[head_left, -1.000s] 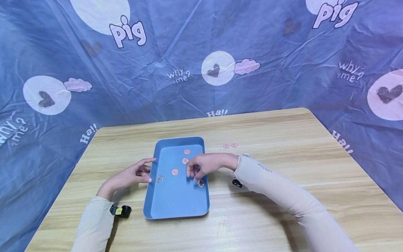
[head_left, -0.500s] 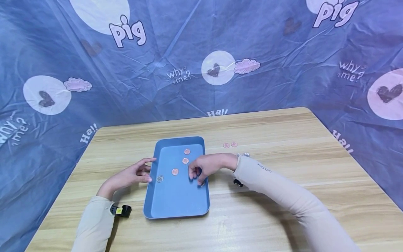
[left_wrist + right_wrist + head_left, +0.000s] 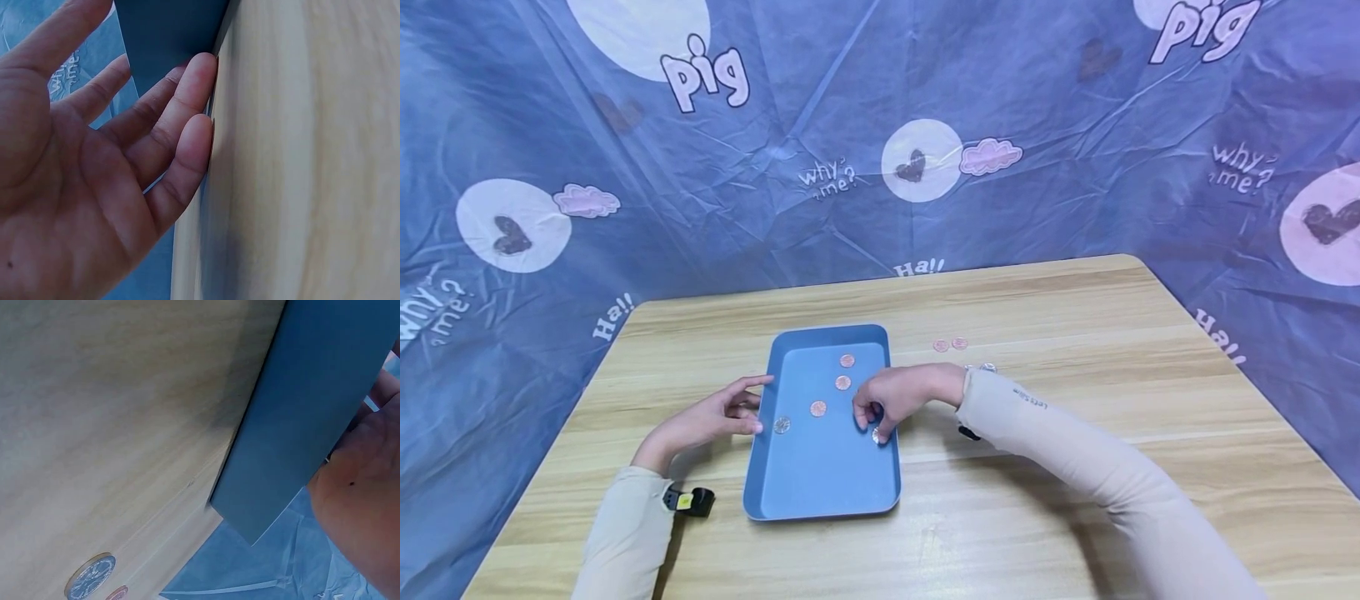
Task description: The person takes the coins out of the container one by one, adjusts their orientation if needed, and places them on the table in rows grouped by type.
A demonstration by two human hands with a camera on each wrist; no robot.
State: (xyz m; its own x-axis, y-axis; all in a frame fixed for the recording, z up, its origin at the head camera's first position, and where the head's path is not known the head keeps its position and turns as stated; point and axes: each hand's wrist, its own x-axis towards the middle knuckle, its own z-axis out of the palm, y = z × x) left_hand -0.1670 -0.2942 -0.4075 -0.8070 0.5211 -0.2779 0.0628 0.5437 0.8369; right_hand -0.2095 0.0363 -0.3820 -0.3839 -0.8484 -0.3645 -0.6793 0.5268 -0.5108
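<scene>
A blue tray (image 3: 820, 496) lies on the table, holding several coins. Inside it, in the head view, are a silver coin (image 3: 782, 425) on the left and copper coins, one (image 3: 817, 408) near the middle. My left hand (image 3: 707, 418) touches the tray's outer left side with spread, bent fingertips. Over the tray's right wall reaches my right hand (image 3: 891, 396), its fingers bent downward. Its thumb touches another silver coin (image 3: 876, 435) by that wall, and the index fingertip stands a little apart from the coin. In the right wrist view most of this hand is hidden behind the tray wall.
Two copper coins (image 3: 950, 344) lie on the wooden table (image 3: 1045, 308) right of the tray. Silver coins (image 3: 988, 367) lie just behind the right sleeve, partly hidden. A blue printed cloth (image 3: 820, 217) hangs behind the table.
My right hand has shifted slightly right and toward the tray's right wall. Its thumb has come onto the silver coin there. My left hand and the tray have stayed in place.
</scene>
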